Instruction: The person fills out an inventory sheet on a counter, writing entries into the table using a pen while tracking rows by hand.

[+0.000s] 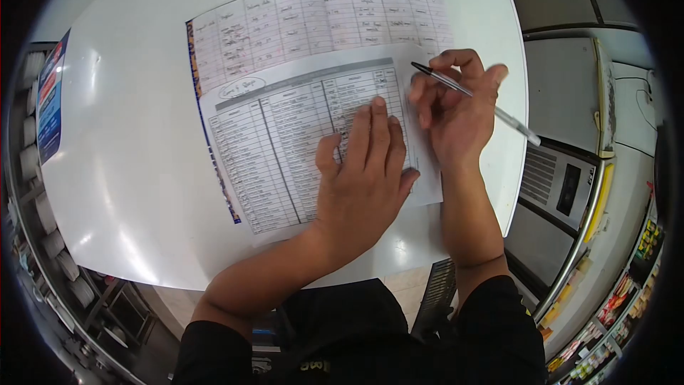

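Observation:
A printed table sheet (246, 146) lies at a slant across an open ruled notebook (285, 25) with handwritten columns. My left hand (365, 171) rests flat on the right part of the sheet, its fingers a little apart, covering some of the rows. A pen (514, 125) with a black end and a silver-white body sits between the fingers of my right hand (462, 110). The black end points to the upper left, above the sheet's right edge. The right palm is turned partly up. A handwritten note is circled at the sheet's top left.
Everything rests on a white glossy table (121, 135) with a rounded edge. A blue printed card (53, 103) lies at its left edge. Racks of stacked white dishes (44, 210) stand to the left; a metal cabinet (563, 93) and shelves of packets (616, 299) are to the right.

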The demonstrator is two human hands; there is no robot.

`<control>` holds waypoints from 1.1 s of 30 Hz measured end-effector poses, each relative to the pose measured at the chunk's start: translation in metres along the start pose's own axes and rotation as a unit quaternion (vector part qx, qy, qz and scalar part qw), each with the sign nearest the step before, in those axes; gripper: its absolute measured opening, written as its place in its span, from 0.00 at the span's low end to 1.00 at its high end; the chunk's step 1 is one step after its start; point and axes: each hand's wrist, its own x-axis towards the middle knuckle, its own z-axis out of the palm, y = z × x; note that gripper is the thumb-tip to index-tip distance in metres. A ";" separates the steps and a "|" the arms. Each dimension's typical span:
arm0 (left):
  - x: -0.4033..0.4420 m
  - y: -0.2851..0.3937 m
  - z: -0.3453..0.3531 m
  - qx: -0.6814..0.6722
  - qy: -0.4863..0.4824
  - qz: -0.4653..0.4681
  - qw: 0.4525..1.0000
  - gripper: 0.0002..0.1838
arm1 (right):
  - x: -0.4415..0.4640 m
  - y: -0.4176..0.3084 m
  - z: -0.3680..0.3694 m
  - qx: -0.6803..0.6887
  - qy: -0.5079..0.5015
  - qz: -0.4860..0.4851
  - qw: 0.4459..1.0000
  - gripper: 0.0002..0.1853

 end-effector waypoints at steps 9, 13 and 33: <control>-0.002 0.002 0.004 0.034 0.002 -0.008 0.999 0.34 | -0.014 0.017 0.008 -0.104 -0.024 -0.108 0.988 0.04; -0.002 0.002 0.002 0.023 -0.004 -0.007 1.000 0.34 | -0.015 0.019 0.008 -0.097 -0.010 -0.104 0.990 0.08; -0.007 -0.009 0.017 0.006 0.085 0.035 0.996 0.34 | -0.025 0.068 0.004 0.164 0.097 -0.066 0.979 0.25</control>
